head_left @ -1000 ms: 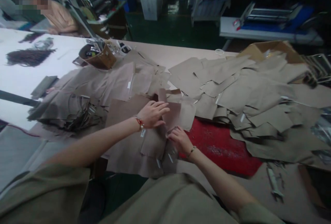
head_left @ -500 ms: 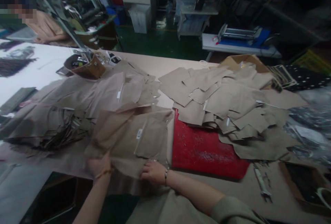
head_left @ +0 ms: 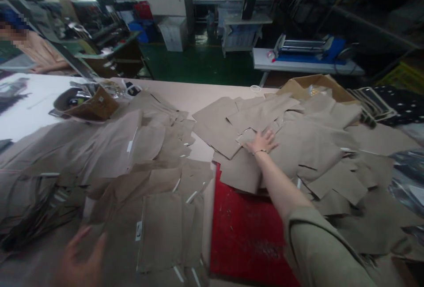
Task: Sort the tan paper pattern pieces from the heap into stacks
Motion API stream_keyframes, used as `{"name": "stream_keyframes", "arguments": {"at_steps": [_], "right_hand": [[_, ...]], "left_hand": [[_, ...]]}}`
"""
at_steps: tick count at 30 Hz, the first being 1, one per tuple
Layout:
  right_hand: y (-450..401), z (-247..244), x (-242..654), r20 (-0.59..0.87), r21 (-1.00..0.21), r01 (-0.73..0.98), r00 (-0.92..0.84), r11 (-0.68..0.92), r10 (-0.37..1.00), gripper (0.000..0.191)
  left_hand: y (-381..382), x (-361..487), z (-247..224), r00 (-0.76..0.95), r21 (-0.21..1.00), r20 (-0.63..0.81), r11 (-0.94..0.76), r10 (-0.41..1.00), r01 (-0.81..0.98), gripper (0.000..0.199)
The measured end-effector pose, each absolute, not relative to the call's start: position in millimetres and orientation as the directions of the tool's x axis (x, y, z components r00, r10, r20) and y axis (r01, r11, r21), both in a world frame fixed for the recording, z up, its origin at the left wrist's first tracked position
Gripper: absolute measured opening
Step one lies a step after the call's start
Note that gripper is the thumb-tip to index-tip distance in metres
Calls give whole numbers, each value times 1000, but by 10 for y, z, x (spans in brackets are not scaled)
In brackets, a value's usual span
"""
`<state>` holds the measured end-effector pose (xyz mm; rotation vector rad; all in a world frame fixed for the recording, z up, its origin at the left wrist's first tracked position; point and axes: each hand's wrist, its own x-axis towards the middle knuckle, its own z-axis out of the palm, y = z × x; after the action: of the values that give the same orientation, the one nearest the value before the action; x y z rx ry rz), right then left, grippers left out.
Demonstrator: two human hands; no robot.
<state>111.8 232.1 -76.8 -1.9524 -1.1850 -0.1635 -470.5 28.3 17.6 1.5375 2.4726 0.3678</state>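
My right hand point(head_left: 263, 142) reaches out to the pile of cut brown fabric pieces point(head_left: 311, 141) on the right. Its fingers are spread over the cloth, and whether they press on it I cannot tell. At the lower left, my left hand point(head_left: 84, 256) is blurred, with thumb and fingers apart over brown fabric. Between the hands lies a flat brown fabric panel with a sewn pocket patch point(head_left: 160, 229) and a small white label point(head_left: 138, 231). More brown panels point(head_left: 112, 141) are stacked behind it to the left.
A red board point(head_left: 245, 229) lies partly under the right pile. A bin of small items point(head_left: 89, 103) stands at the far left, a cardboard box point(head_left: 308, 84) at the back right. Plastic bags point(head_left: 409, 181) lie at the right edge. Another person point(head_left: 39, 50) sits at the upper left.
My right hand has left the front panel and moved forward and right onto the fabric pile. My left hand has moved left, off the panel's edge, which now lies flatter. The view has shifted.
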Motion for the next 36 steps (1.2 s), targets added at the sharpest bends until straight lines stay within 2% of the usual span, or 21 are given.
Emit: {"name": "stream_keyframes", "arguments": {"at_steps": [2, 4, 6, 8, 10, 12, 15, 16, 18, 21, 23, 24, 25, 27, 29, 30, 33, 36], "right_hand": [[2586, -1013, 1787, 560, -566, 805, 532, -176, 635, 52], [2704, -1264, 2279, 569, -527, 836, 481, -152, 667, 55], [2748, -1467, 2615, 562, -488, 859, 444, -154, 698, 49], [2777, -1595, 2849, 497, -461, 859, 458, -223, 737, 40], [2801, -1651, 3030, 380, -448, 831, 512, -331, 771, 44], [2806, -1657, 3186, 195, -457, 773, 570, -440, 799, 54], [2809, -1632, 3390, -69, -523, 680, 567, -514, 821, 48], [2839, -1623, 3454, -88, -554, 664, 553, -502, 828, 46], [2989, -1609, 3579, 4, -615, 654, 561, -440, 828, 49], [3446, -1589, 3736, 170, -722, 574, 689, -387, 704, 77], [3797, -1558, 3788, 93, -767, 449, 786, -460, 611, 92], [3944, -1531, 3792, 16, -746, 398, 812, -534, 583, 92], [4057, -1493, 3783, -60, -697, 372, 822, -613, 567, 85], [4164, -1378, 3735, -170, -576, 383, 808, -722, 564, 56], [4115, -1203, 3671, -178, -537, 413, 797, -735, 578, 28], [4045, -1086, 3641, -128, -553, 427, 805, -716, 579, 22], [3727, -558, 3592, 147, -603, 520, 817, -604, 557, 28], [3309, 314, 3611, 353, -666, 603, 774, -439, 526, 22]], "left_hand": [[1060, -3906, 13, -284, 443, -97, 296, 954, 846, 58], [1990, -2906, -201, 74, 572, -155, 29, 985, 820, 55], [2947, -1895, -403, 254, 563, -176, -114, 951, 819, 52], [3790, -1058, -554, 291, 504, -168, -171, 942, 847, 53], [4447, -490, -663, 305, 474, -140, -206, 942, 856, 57], [4929, -172, -778, 302, 463, -121, -215, 946, 860, 60], [5451, 45, -1042, 257, 433, -132, -178, 957, 884, 71], [5588, 94, -1152, 216, 405, -156, -136, 964, 904, 77], [5795, 203, -1375, 102, 321, -240, -20, 965, 947, 84], [5885, 416, -1631, 61, 195, -374, 14, 925, 981, 80], [5814, 566, -1699, 151, 178, -400, -85, 904, 980, 62], [5761, 629, -1693, 191, 179, -394, -129, 899, 975, 54], [5707, 677, -1658, 217, 184, -379, -156, 900, 970, 50], [5625, 717, -1487, 247, 212, -340, -182, 908, 960, 47], [5584, 686, -1177, 271, 252, -289, -200, 918, 947, 47], [5569, 654, -973, 291, 300, -251, -212, 923, 930, 46], [5447, 572, -214, 378, 540, -74, -281, 923, 793, 40], [5084, 618, 655, 485, 728, 70, -377, 872, 572, 34]]}}
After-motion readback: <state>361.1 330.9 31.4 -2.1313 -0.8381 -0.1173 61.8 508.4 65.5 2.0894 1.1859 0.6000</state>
